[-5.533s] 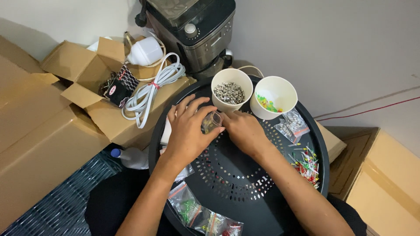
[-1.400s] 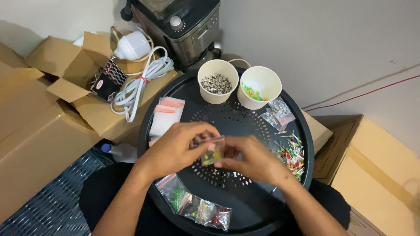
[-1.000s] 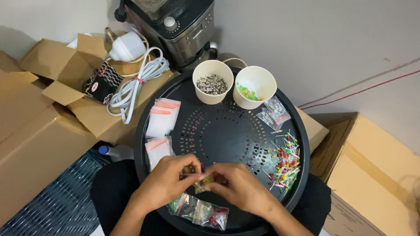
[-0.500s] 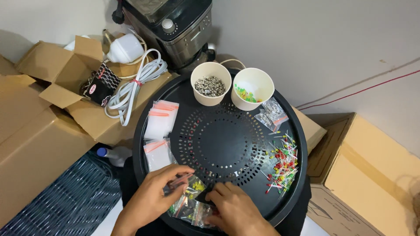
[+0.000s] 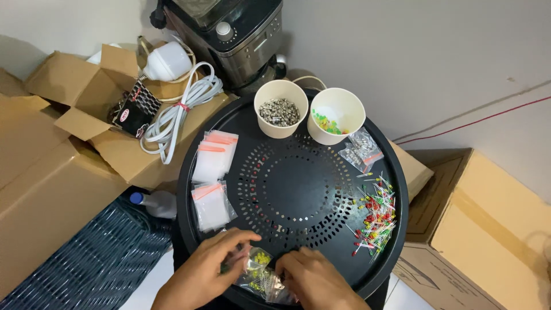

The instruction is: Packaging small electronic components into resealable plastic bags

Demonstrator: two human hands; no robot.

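The small zip bags of LEDs sit at the tabletop rim under my left hand and right hand, fingers resting loosely on them without a clear grip, so I judge a careless nudge could slide them off.

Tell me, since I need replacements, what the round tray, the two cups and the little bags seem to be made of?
Round tray: probably painted metal, matte black with crisp punched holes, though plastic is possible. Two cups: likely paper, plain matte white with thin rolled rims. Little bags: thin clear plastic, glossy and see-through, with red zip strips.
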